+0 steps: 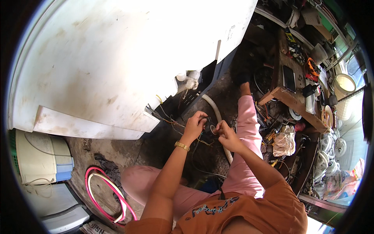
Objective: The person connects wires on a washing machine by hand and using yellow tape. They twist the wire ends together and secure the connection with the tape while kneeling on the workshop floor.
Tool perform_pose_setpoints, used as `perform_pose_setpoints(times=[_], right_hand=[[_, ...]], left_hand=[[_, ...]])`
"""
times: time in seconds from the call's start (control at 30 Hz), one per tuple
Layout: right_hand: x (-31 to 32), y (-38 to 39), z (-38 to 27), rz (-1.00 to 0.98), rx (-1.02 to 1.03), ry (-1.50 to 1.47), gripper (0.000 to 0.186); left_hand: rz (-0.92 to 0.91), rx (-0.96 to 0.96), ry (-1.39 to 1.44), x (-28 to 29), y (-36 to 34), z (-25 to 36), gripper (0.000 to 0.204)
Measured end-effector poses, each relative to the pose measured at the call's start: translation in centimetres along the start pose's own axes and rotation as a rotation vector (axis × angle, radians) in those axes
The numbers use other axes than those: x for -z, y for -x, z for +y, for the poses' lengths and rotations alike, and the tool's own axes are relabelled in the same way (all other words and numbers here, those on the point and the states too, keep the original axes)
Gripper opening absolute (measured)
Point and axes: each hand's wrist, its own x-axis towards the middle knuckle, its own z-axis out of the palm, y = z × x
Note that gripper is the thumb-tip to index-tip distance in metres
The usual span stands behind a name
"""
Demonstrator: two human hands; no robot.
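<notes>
Left hand (196,125), fingers curled near wires (171,122), hold too dark to tell; right hand (229,138) pinches a ring (212,129), kept between both, I judge, for reach.

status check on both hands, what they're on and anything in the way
Left hand at small dark piece, grip unclear. Right hand pinching pale ring. Wires trail from white appliance near left hand. Pale hose runs behind right hand.

We cannot make out the dark bit (207,122) by the left hand (196,124); it is too small. The right hand (229,137) hides part of the pale hose (212,104). We see the white machine (128,66) cut off above.
</notes>
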Motion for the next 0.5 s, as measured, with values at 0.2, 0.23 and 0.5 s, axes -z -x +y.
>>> perform_pose_setpoints(times=[0.2, 0.23, 0.5], right_hand=[[0.0, -4.1, 5.8, 0.235, 0.078, 0.327, 0.038], [0.5, -5.2, 6.6, 0.270, 0.040, 0.214, 0.039], [2.1, -7.1, -2.3, 0.054, -0.107, -0.606, 0.047]], left_hand=[[-0.198, 0.180, 0.113, -0.1, 0.2, 0.0, 0.009], [-0.230, 0.184, 0.133, -0.5, 0.3, -0.2, 0.008], [-0.096, -0.116, -0.049, -0.6, 0.5, -1.6, 0.013]])
